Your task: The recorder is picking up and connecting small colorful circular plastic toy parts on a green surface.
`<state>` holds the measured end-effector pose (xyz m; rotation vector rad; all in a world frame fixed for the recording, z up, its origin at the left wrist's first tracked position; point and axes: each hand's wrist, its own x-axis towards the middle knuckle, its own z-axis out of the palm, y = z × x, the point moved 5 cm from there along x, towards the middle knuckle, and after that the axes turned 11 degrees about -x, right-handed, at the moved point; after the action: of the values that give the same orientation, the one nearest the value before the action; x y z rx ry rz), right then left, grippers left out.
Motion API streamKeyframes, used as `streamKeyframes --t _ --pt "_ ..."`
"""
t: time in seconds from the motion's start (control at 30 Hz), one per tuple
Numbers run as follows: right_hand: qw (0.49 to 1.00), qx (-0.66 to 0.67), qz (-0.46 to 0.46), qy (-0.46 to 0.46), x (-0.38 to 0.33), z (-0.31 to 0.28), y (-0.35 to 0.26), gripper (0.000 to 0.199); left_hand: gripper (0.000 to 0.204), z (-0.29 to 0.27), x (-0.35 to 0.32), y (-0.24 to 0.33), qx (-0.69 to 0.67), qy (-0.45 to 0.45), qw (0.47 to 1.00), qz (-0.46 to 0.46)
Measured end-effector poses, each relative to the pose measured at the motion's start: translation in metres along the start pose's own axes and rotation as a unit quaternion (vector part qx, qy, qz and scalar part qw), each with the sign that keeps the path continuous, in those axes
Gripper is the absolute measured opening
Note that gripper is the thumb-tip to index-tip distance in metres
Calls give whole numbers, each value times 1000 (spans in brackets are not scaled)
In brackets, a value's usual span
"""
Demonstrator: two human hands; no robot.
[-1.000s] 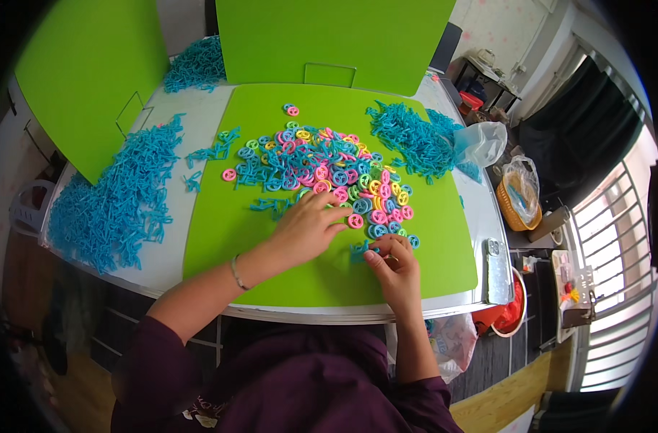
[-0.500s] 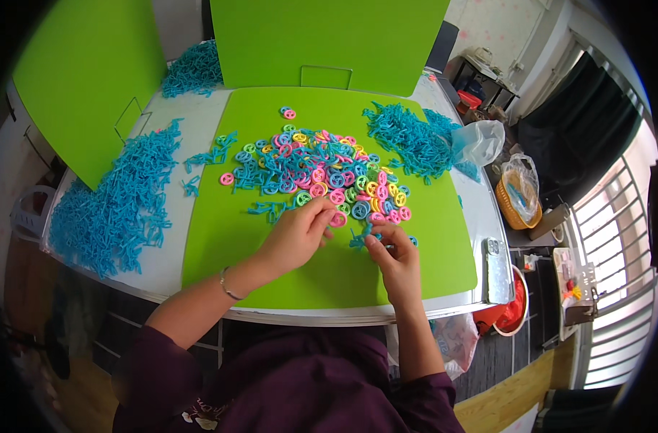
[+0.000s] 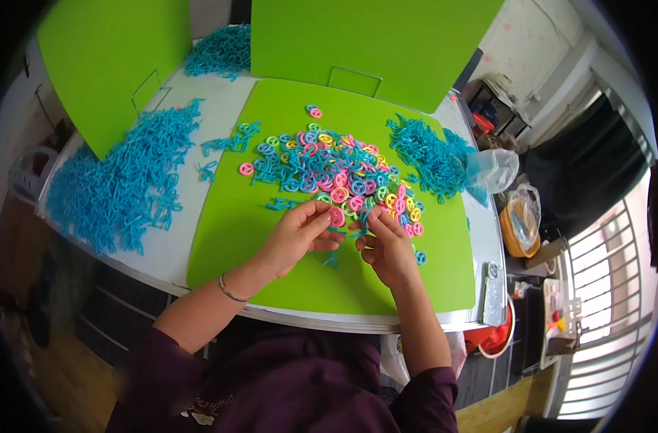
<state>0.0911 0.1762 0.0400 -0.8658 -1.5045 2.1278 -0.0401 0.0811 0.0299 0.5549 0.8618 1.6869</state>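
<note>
A white table (image 3: 220,101) fills the room's middle, with a green mat (image 3: 451,267) on it, a green board (image 3: 112,65) upright at the left and another green panel (image 3: 372,43) behind. On the mat lies a heap of small spoked wheels (image 3: 340,195) in pink, blue, green and yellow, mixed with thin blue pieces; a left pile (image 3: 119,187) and a right pile (image 3: 430,155) of such pieces flank it. At the heap's near edge, the left hand (image 3: 296,242) pinches a pink wheel (image 3: 336,216) between thumb and forefinger, other fingers curled. Just beside it, the right hand (image 3: 392,252) grips a blue piece (image 3: 363,224) in its fingertips. Another forked piece (image 3: 331,260) shows below, between the hands. The purple shirt (image 3: 271,382) carries a flower print (image 3: 202,413) with script-like lettering, small and blurred.
</note>
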Motion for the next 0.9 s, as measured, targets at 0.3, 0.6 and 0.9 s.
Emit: streamKeyframes --t 0.3,0.6,0.9 --pt "980 -135 -134 60 -5 2 -1 15 18 6 -3 1 31 2 998 57" --pt "935 -271 -207 100 -17 13 -4 17 19 4 -5 7 101 11 986 135" --pt "924 -291 -214 126 -18 15 6 20 18 6 -7 10 146 38 975 162"
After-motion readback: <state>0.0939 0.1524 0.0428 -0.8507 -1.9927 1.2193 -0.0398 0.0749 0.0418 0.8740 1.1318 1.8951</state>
